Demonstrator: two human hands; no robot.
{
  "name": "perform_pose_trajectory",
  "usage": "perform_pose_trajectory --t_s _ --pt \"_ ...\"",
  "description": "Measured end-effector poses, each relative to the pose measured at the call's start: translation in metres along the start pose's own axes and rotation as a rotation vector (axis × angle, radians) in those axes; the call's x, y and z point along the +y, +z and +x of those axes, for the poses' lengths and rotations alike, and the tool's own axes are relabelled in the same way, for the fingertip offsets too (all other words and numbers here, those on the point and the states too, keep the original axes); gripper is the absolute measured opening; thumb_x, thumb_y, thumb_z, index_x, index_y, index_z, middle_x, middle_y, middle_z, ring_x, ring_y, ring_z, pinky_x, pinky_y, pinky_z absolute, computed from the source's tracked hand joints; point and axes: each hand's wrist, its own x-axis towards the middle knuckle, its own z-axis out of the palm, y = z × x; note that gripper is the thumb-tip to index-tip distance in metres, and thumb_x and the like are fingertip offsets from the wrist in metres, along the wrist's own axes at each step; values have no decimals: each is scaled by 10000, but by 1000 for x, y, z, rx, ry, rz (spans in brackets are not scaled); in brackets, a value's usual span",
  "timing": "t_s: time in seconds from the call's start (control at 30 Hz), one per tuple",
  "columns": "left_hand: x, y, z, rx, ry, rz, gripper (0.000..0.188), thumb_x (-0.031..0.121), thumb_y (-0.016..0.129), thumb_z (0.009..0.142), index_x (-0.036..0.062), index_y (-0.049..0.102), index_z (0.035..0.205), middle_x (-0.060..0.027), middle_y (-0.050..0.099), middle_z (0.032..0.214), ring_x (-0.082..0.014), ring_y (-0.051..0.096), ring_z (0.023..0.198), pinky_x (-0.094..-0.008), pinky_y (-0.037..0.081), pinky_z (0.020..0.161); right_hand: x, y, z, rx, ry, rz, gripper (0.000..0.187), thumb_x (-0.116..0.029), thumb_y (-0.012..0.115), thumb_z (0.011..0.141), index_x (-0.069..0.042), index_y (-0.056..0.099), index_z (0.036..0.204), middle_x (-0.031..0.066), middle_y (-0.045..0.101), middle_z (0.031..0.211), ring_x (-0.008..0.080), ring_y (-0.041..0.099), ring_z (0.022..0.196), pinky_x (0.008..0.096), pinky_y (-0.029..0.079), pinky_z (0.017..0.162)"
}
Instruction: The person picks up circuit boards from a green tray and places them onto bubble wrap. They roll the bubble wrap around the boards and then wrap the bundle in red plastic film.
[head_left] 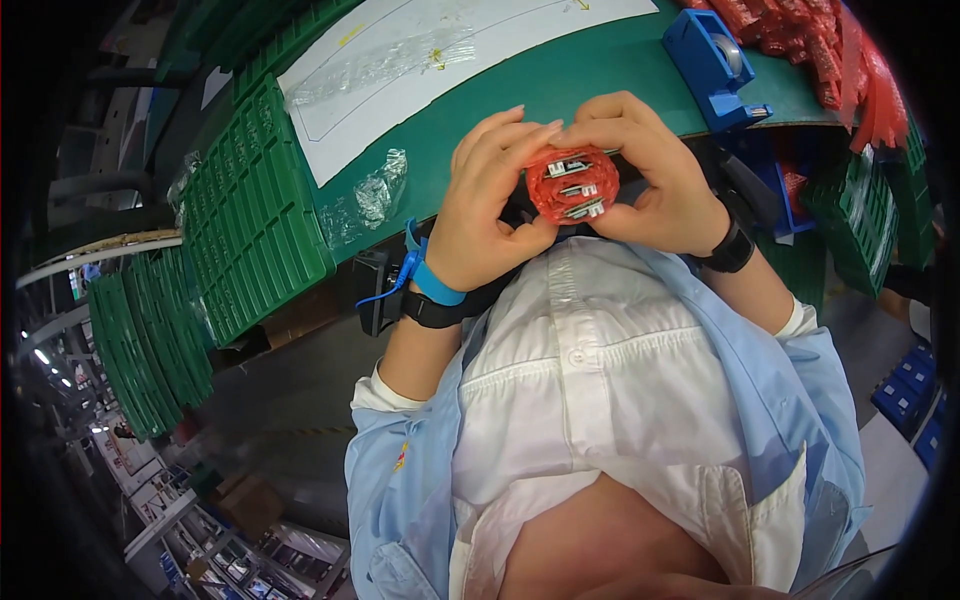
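Note:
Between my two hands is a red bubble-wrap bundle [541, 192], its end facing up toward me. Several small circuit boards [578, 191] with silvery connectors show inside the wrap. My left hand [487, 205] curls round the bundle's left side, its thumb low and its fingers along the top. From the other side my right hand [655, 180] grips it the same way. A blue wrist strap [436, 287] sits on my left wrist. Just in front of my body, the bundle is held near the table's edge.
A blue tape dispenser [716, 72] stands on the green table [540, 85] at the right, near a heap of red bubble wrap [815, 45]. Clear plastic film [381, 190] lies at left, beside a green tray [250, 215]. A white sheet [345, 135] covers the back left.

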Motion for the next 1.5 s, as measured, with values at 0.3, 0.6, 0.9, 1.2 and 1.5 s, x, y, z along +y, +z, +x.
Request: perform_pose_trajectory --t_s 0.3,0.6,0.9,1.2,1.5 --pt "-6 2 -1 44 56 60 525 134 791 655 82 630 1152 -70 655 1116 -327 558 1141 -435 385 966 -1 2 0 15 -53 -15 521 -14 738 674 -15 599 1177 111 547 1101 213 561 990 288 478 809" --pt "0 -2 -1 30 46 80 570 70 859 594 45 650 1124 -96 645 1154 -312 541 1191 -390 470 958 2 -2 -3 -8 -74 31 585 -69 774 703 -22 566 1247 107 549 1118 230 545 1039 320 450 897" --pt "7 18 -7 90 -318 -555 708 213 868 680 21 531 1272 -116 605 1228 -268 543 1185 -391 437 1014 11 9 -22 26 166 55 651 -183 815 698 -10 541 1263 93 567 1136 230 572 1003 312 457 873" --pt "-14 32 -9 215 -491 -1146 716 318 753 820 -2 401 1355 -153 539 1289 -275 492 1248 -404 374 1069 2 -3 -23 -13 258 -126 559 -219 786 738 6 550 1191 135 623 1073 226 606 997 317 471 861" --pt "0 50 3 115 -494 -1340 597 443 573 926 29 419 1329 -163 501 1329 -301 475 1258 -464 355 1074 1 -27 -42 77 299 8 548 -224 769 737 -5 542 1184 142 621 1079 225 623 966 325 483 830"
